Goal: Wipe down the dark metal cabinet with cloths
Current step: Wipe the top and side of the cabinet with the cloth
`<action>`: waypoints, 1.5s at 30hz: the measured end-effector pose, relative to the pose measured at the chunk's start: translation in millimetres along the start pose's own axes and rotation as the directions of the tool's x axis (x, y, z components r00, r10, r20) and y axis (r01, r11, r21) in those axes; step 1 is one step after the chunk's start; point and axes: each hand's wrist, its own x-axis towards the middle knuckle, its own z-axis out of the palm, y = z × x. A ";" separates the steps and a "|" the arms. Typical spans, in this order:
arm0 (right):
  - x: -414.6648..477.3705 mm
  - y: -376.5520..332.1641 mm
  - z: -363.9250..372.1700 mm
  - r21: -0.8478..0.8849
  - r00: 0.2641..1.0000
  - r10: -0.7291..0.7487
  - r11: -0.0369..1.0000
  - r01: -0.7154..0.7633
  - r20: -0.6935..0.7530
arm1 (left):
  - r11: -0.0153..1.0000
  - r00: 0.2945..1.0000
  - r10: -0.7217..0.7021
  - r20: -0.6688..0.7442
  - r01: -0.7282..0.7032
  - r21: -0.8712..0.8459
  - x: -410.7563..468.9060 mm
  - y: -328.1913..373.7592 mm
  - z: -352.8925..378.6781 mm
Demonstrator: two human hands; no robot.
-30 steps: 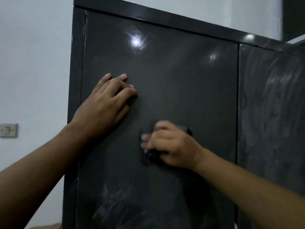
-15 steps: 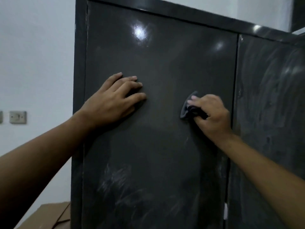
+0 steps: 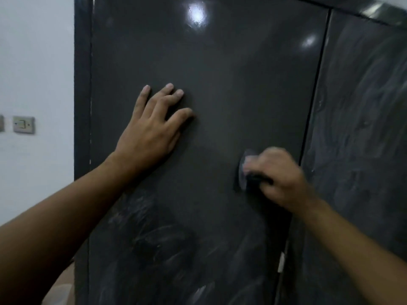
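The dark metal cabinet (image 3: 231,73) fills the view, with two glossy doors split by a vertical seam. My left hand (image 3: 152,130) lies flat on the left door, fingers spread. My right hand (image 3: 279,179) grips a small dark cloth (image 3: 245,170) and presses it against the same door near the seam; the hand is motion-blurred. Pale dusty smears cover the lower part of the left door (image 3: 154,234) and most of the right door (image 3: 361,119).
A white wall (image 3: 35,62) runs along the cabinet's left side, with a wall switch plate (image 3: 23,124) on it. A brown cardboard-like surface (image 3: 59,291) shows at the bottom left. A small pale latch (image 3: 281,263) sits low on the door seam.
My right hand with the cloth swept from the door's middle up toward the seam, then slid back down along it. My left hand stayed pressed on the door. The camera tilted down slightly.
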 end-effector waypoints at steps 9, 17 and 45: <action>-1.4 -36.2 48.9 -0.129 0.999 0.038 0.991 -0.035 0.020 | 1.000 0.998 0.009 -0.055 -0.007 0.028 -4.2 -4.1 3.1; -9.4 -9.5 40.0 -0.233 0.969 -0.241 0.941 0.246 0.053 | 0.999 1.000 0.010 -0.030 -0.009 0.048 -1.5 -5.2 1.7; 109.9 -77.5 93.0 0.138 0.964 0.140 0.984 -0.111 -0.225 | 0.996 0.937 0.029 0.348 -0.056 0.070 -30.3 -67.9 -61.1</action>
